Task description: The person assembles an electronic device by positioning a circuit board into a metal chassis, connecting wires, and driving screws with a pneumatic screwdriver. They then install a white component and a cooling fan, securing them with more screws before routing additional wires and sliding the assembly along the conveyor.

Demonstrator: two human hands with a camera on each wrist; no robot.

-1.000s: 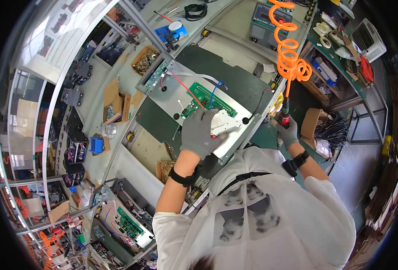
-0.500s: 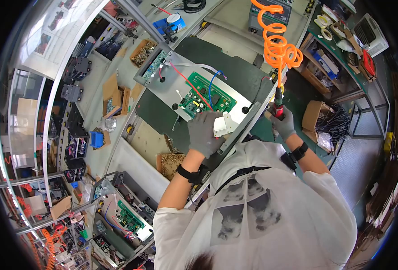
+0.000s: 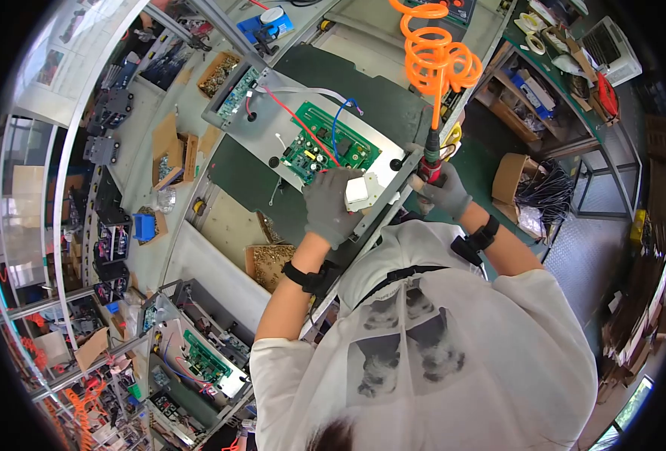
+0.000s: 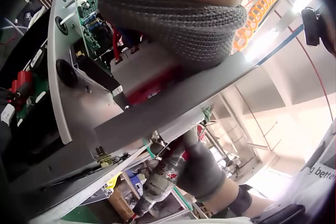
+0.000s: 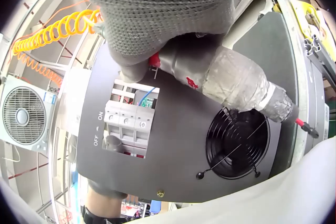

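My gloved left hand [image 3: 334,209] grips a white three-pole circuit breaker [image 3: 358,193] at the near end of a metal chassis [image 3: 280,124]. From the right wrist view, the breaker's front shows through a cutout in the dark grey front panel [image 5: 178,145], beside ON and OFF lettering, with a grey fingertip in the opening. My gloved right hand [image 3: 447,192] holds a red and black air screwdriver [image 5: 231,79], its body wrapped in tape, outside that panel. Its bit points past the panel's fan grille [image 5: 239,142]. A green circuit board [image 3: 363,154] lies on the chassis with red and blue wires.
An orange coiled hose [image 3: 442,64] hangs down to the screwdriver. Boxes of small hardware [image 3: 269,263] stand left of the chassis. A second chassis with a board [image 3: 205,357] sits at lower left. On the right are a carton of black cables [image 3: 513,184] and a shelf bench.
The right hand has brought the screwdriver from off to the side up close to the chassis's near end. The left hand has drawn the breaker off the board toward the front panel.
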